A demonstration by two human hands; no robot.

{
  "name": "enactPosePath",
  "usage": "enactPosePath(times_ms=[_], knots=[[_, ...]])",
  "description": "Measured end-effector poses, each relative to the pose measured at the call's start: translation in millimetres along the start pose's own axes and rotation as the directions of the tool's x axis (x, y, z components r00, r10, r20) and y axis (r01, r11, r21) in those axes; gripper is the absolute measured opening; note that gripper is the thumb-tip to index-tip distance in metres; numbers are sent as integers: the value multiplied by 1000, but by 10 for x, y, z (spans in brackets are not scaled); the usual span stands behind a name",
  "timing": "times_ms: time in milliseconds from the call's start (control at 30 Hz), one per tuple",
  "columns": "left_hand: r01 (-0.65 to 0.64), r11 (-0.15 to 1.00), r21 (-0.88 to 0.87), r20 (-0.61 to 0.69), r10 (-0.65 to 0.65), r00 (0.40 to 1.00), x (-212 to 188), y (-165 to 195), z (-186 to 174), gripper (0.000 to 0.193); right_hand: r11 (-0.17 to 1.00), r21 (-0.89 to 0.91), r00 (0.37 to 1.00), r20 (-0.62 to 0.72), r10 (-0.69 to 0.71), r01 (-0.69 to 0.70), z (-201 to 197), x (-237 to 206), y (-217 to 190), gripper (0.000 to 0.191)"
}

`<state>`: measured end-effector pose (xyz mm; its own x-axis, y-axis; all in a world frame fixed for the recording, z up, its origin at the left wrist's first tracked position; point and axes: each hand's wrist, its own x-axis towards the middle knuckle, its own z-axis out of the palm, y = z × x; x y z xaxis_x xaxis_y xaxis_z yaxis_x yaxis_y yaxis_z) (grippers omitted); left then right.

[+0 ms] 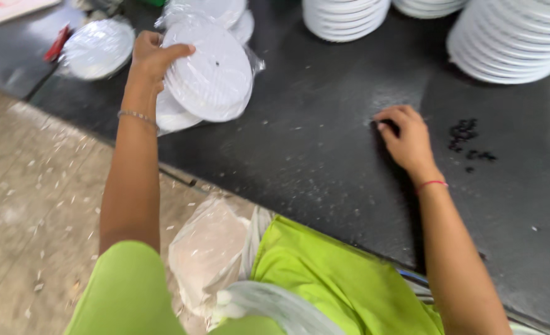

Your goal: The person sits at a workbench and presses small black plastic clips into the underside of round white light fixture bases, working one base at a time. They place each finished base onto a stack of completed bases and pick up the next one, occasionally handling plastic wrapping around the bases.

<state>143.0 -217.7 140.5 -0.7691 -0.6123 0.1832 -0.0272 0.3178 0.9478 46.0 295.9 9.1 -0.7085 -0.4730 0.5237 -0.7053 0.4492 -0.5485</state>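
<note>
The dark work table point(324, 155) carries stacks of white discs point(510, 43) along its far edge. The left hand point(151, 59) grips the rim of a white disc point(210, 71) lying on a plastic-wrapped stack at the table's left end. The right hand point(408, 139), well apart, rests curled on the tabletop; whether it holds anything cannot be determined. Small black parts point(467, 139) lie just beside it.

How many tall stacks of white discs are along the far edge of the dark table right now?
3: one stack at top centre, a second just right of it, mostly cut off, and the largest stack at the top right corner. More may lie beyond the frame.
</note>
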Motion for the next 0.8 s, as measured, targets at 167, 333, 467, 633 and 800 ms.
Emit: enactPosePath(times_ms=[167,333,467,633,800], knots=[[-312,950,-7,227,306,925,-52,110,768,63,978,157,991,2,137,-135,-48,49,-156,22],[-421,907,13,426,376,823,-270,492,1685,51,986,157,994,-80,74,-61,-145,127,-317,42],[-536,843,-29,493,479,727,-398,735,2283,43,984,172,990,-120,78,-57,-205,164,-381,70],[-550,808,-212,477,577,663,-347,902,2933,49,996,77,970,-241,-25,44,-315,168,-397,97],[-274,891,-361,582,445,681,-442,1116,3518,53,994,5,945,-309,-103,110,-324,114,-465,113]])
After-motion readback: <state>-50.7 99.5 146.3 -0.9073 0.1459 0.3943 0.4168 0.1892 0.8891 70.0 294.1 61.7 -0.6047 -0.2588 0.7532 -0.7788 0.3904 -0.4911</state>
